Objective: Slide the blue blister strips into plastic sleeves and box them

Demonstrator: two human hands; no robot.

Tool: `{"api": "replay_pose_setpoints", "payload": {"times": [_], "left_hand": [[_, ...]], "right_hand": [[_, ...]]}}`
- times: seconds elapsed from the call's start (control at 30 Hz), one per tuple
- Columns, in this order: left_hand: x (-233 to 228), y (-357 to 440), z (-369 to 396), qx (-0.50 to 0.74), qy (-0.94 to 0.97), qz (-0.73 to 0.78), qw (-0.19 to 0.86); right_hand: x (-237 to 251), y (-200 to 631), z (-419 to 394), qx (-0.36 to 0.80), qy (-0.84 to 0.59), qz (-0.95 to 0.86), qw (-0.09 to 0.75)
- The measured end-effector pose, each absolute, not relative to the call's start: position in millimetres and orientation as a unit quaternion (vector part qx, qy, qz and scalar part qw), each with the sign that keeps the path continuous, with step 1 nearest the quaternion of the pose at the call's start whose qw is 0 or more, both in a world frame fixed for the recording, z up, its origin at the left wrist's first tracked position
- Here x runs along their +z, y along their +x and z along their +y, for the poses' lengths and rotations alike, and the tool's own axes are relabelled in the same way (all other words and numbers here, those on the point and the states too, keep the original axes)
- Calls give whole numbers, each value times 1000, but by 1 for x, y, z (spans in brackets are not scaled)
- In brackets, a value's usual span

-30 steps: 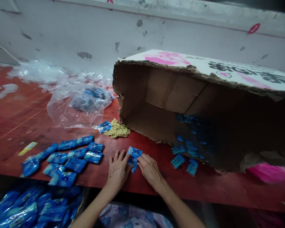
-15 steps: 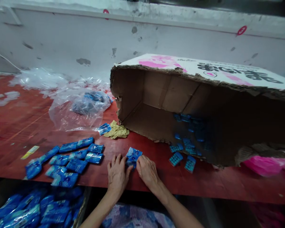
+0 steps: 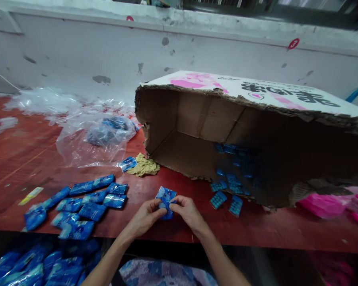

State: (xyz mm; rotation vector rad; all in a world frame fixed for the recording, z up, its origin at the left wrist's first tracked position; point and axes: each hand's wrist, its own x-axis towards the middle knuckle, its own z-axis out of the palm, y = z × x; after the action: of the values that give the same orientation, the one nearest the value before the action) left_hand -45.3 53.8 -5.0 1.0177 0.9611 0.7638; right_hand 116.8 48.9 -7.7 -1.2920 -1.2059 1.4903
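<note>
A small blue printed packet (image 3: 166,194) is held between my hands just above the front part of the red table (image 3: 179,234). My left hand (image 3: 151,215) pinches its left side with thumb and fingers. On the other side, my right hand (image 3: 186,210) grips the packet's right edge, its fingertips close to the left ones. Several glossy blue packets (image 3: 92,212) lie in loose rows to the left. To the right, small blue packets with rows of bumps (image 3: 218,200) lie at the mouth of a cardboard box (image 3: 193,174).
The torn-edged box lies on its side. A clear plastic bag (image 3: 74,147) with blue contents sits behind a crumpled yellowish cloth (image 3: 143,165). More blue packets (image 3: 38,262) fill a container below the table edge at left. Pink plastic (image 3: 322,204) lies at right.
My left hand has gone from lying spread at the packet's side to pinching it. Both hands now hold the packet. The view has shifted slightly.
</note>
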Motion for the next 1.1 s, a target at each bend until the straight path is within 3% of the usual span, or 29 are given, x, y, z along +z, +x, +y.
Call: {"api": "replay_pose_setpoints", "payload": {"times": [0.3,0.6,0.73,1.1], "left_hand": [[-26,-27,42,428,323,484,692],[-13,-29,39,446,239,446,738],[-19,-19,36,473,237,496,689],[-31,-5,33,491,225,495,680]], "right_hand": [[-17,108,42,529,-559,-443,460],[-11,109,39,621,-496,-402,454],[-14,100,33,623,-487,-396,467],[-25,91,23,491,-585,-466,447]]}}
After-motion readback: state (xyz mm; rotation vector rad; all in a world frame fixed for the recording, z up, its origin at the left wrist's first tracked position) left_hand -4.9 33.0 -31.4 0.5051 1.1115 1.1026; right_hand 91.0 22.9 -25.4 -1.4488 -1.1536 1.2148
